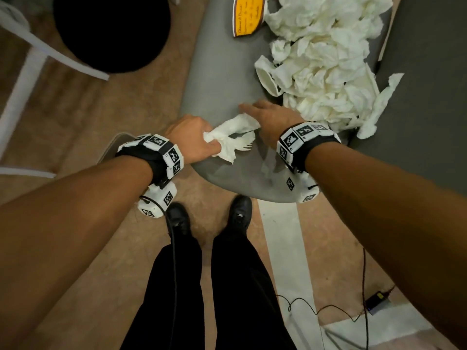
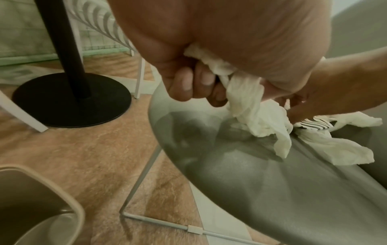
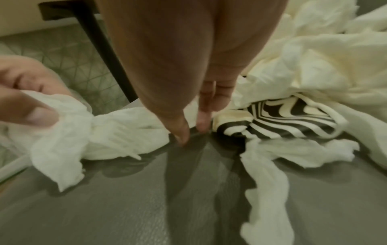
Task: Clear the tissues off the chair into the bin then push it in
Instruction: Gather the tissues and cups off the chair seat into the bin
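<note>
Two hands work at the near edge of a grey chair seat (image 1: 214, 79). The left hand (image 1: 192, 137) is clenched around a crumpled white tissue (image 1: 227, 140), which trails from the fist across the seat's near edge toward the right hand (image 1: 271, 117); in the left wrist view its curled fingers (image 2: 188, 82) pinch the paper against the palm. The right hand lies with straight fingers, tips down on the seat, touching the far end of that same tissue without gripping anything; in the right wrist view its fingertips (image 3: 184, 132) press the grey surface just beside a black-and-white striped wrapper (image 3: 282, 119). A large heap of tissues (image 1: 326, 59) covers the seat's far right side, against the backrest, with a white paper cup (image 1: 266, 77) lying on its side at the heap's left edge. A yellow card (image 1: 249, 13) sits at the seat's far edge. The beige bin (image 2: 37, 207) stands on the wooden floor (image 1: 83, 117), left of the chair's near corner. A black round stand base (image 2: 71, 99) rests on the floor beyond it.
</note>
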Action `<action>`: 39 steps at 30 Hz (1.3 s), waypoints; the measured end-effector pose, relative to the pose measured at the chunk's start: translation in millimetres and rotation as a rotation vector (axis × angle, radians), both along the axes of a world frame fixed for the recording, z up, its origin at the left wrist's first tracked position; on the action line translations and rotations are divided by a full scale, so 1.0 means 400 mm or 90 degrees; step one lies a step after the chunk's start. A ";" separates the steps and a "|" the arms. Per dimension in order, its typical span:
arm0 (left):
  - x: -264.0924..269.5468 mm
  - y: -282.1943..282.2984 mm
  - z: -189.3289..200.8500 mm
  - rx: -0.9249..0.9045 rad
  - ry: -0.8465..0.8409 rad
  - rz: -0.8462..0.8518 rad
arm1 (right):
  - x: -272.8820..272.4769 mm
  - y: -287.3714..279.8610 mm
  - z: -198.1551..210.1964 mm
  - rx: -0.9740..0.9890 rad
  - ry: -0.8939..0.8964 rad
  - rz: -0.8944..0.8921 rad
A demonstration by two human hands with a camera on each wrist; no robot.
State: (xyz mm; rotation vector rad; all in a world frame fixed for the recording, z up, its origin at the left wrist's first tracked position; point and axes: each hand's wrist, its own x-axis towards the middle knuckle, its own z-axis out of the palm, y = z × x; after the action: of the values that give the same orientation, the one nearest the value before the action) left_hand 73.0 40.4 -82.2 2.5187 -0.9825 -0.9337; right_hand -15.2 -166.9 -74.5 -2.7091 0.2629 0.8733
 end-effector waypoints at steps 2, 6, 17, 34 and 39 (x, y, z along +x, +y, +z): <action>0.015 0.026 0.003 -0.007 0.025 0.028 | 0.034 0.014 0.006 -0.046 0.025 0.024; 0.047 0.073 0.017 -0.020 0.041 0.101 | 0.055 0.066 0.010 -0.020 0.027 -0.074; 0.068 0.364 0.007 0.036 0.051 0.352 | 0.198 0.362 -0.012 0.373 0.034 -0.452; -0.004 0.744 -0.329 0.077 0.068 0.541 | 0.252 0.788 -0.332 0.316 0.187 -0.180; 0.039 0.691 -0.337 0.046 0.124 0.631 | 0.239 0.746 -0.362 0.401 0.165 -0.300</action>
State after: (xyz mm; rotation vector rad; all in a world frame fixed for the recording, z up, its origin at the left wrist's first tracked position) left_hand 88.5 316.9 -216.9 2.4122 0.3786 -0.8310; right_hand 80.2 131.4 -219.5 -1.8513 0.5470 0.9562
